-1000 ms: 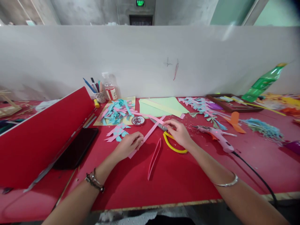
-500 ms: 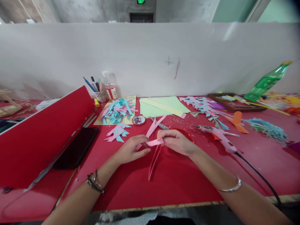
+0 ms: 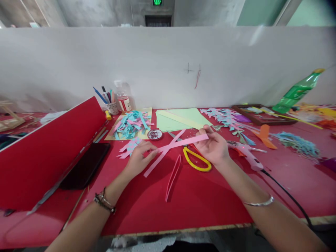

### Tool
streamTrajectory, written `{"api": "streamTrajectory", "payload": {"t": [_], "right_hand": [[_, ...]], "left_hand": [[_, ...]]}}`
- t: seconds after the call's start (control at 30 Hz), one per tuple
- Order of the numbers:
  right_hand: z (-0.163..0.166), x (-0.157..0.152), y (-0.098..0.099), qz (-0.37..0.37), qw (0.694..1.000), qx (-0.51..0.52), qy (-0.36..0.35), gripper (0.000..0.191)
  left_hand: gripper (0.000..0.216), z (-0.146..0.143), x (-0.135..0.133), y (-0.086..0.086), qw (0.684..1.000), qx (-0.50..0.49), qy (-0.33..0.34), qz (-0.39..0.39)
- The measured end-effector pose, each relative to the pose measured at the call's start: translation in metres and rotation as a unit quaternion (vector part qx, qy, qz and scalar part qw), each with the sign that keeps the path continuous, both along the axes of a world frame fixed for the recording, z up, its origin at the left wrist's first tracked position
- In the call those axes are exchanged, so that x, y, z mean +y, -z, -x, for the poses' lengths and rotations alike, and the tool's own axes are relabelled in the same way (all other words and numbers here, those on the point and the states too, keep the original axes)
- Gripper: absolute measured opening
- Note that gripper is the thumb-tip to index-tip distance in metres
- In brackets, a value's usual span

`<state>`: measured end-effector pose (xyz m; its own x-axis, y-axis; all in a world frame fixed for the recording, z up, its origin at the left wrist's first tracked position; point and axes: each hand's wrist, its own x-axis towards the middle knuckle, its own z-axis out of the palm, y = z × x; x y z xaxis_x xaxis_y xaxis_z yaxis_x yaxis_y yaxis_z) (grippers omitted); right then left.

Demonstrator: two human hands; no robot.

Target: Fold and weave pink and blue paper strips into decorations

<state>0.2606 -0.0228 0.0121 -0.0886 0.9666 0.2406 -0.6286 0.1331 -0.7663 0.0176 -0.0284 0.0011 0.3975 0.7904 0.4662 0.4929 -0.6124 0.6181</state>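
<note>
Pink strip [image 3: 187, 141] mid-frame, left hand [image 3: 141, 156] pinching one end, right hand [image 3: 214, 146] gripping the other, scissors [image 3: 197, 169] just below lol

Light over your red tabletop [image 3: 215, 206] is soft and moderate; a short white streak of glare sits high on the right of the white partition [image 3: 157, 63], and a pale sheen washes the tabletop's right side. Faint shadow beside the clear bottle [image 3: 123, 96], soft-edged darker patches below your left hand [image 3: 141, 157] and right hand [image 3: 214, 148]; green sign [image 3: 157, 2] glows against dimmer concrete [image 3: 94, 14]. Your wide view stretches both forearms [image 3: 278, 211] toward the lower corners, darkens at top right, and leaves small print soft.
</note>
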Motion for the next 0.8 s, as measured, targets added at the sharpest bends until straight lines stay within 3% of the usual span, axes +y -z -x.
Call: {"api": "streamTrajectory", "payload": {"t": [0.13,0.27,0.37,0.63,0.8], "right_hand": [[0.008,-0.007,0.007,-0.026,0.992,-0.076,-0.093,0.024],[0.026,-0.017,0.016,-0.066,0.959,-0.171,-0.216,0.029],[0.036,-0.025,0.014,-0.085,0.931,-0.241,-0.260,0.031],[0.038,-0.028,0.000,-0.245,0.875,-0.371,-0.193,0.015],[0.037,-0.026,0.002,-0.225,0.868,-0.406,-0.177,0.022]], "left_hand": [[0.020,0.001,-0.003,-0.002,0.997,-0.047,0.031,0.051],[0.022,-0.001,-0.008,-0.003,0.986,-0.071,0.056,0.138],[0.021,-0.004,-0.011,-0.003,0.975,-0.061,0.090,0.193],[0.028,-0.007,-0.011,0.000,0.963,-0.022,0.111,0.244],[0.028,-0.006,-0.009,0.004,0.956,-0.010,0.114,0.269]]}}
